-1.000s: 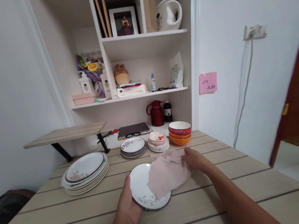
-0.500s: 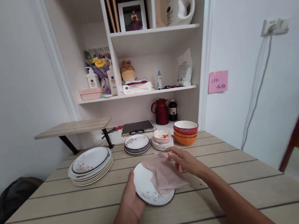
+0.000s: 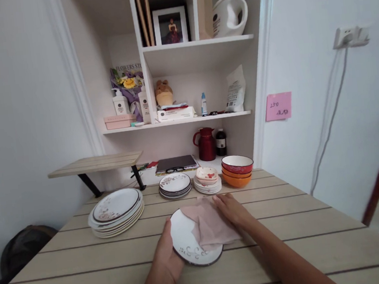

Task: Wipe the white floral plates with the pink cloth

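Note:
A round white plate (image 3: 182, 233) with a dark rim and grey scroll pattern is just in front of me, above or on the table; which one I cannot tell. My left hand (image 3: 169, 250) grips its left edge, thumb along the rim. A dusty pink cloth (image 3: 210, 225) covers the plate's right part and hangs past its edge. My right hand (image 3: 228, 210) is closed over the cloth's right side, fingers together on top. Its thumb is hidden.
Stacked large plates (image 3: 117, 206) stand left, smaller plates (image 3: 175, 183) at back centre. Small dishes (image 3: 207, 175) sit on saucers (image 3: 208, 186), beside stacked red and orange bowls (image 3: 238, 171). Behind are a raised wooden shelf (image 3: 95, 164), a laptop (image 3: 175, 163) and a red jug (image 3: 206, 144).
My right hand has come down onto the cloth, its fingers closing over the right side. The left hand keeps its hold on the plate. The view has tipped slightly.

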`<state>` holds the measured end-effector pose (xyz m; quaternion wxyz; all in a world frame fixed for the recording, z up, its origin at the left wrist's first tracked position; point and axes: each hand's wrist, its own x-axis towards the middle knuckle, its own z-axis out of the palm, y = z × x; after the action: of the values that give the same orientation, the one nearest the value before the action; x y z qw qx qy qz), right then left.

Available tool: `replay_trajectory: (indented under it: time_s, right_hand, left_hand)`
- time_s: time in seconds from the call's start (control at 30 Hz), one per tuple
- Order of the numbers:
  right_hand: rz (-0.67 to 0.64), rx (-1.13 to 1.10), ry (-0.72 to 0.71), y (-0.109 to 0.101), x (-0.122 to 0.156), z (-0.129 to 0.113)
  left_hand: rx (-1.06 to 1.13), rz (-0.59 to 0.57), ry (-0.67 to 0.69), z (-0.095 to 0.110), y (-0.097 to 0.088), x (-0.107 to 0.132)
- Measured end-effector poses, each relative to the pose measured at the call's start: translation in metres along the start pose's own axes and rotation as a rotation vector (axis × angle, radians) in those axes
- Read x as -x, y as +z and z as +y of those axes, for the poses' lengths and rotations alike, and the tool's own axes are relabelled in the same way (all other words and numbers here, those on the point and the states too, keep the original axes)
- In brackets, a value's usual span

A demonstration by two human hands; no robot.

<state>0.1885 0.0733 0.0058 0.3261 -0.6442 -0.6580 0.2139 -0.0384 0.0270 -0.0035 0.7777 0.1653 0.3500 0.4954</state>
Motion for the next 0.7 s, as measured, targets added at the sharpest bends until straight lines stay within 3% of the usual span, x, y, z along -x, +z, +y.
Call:
replay_trajectory:
  time_s: [0.13,0.27,0.37,0.47,0.57,0.63,0.7]
  right_hand:
    - [-0.062,-0.106,0.007,0.006,0.003,-0.009]
    - [-0.108,-0.337,0.030,-0.007,0.013,-0.010]
    - [-0.029,-0.473,0.051,-0.024,0.015,-0.007]
    - [0.157,-0.561,0.022,-0.037,0.009,-0.006]
    - [0.321,-0.476,-0.135,-0.043,0.004,-0.005]
    - [0.278,-0.336,-0.184,-0.043,0.004,-0.004]
    - [0.162,-0.214,-0.146,-0.042,0.007,-0.002]
  left_hand:
    - [0.020,0.009,-0.019,0.002,0.000,0.000]
    - [-0.038,0.044,0.004,0.004,0.000,0.001]
    - [-0.075,0.049,0.004,0.006,0.000,0.003]
    - [-0.098,0.078,-0.003,0.007,0.003,0.006]
    - [-0.117,0.114,0.022,0.008,0.007,0.009]
    - [-0.117,0.114,0.038,0.008,0.009,0.010]
    - [-0.101,0.099,0.032,0.008,0.010,0.010]
